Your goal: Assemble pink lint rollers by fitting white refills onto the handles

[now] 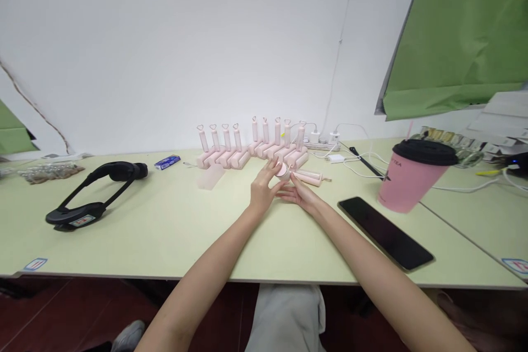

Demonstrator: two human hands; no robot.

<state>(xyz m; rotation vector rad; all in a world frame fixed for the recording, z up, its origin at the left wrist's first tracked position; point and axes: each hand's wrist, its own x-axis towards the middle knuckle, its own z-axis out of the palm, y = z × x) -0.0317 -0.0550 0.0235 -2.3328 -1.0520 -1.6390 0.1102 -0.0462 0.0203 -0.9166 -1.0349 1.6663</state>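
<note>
Near the middle of the table, my left hand (264,184) and my right hand (300,191) hold a small pink cylinder (282,170) between them, its round end facing me. Fingers of both hands are closed on its sides. Just right of it, a clear and pink tube (309,177) lies on the table. Behind my hands lie several pink cylinders (240,158), with upright clear tubes (226,138) topped by heart-shaped loops standing at their back ends. A translucent pink sheet (211,176) lies to the left of my hands.
On the pale green table (165,242) are a black headset (99,192) and a blue packet (167,162) at left. A black phone (385,232) and a pink cup (412,179) with a black lid stand to the right. White cables run to a power strip (325,146).
</note>
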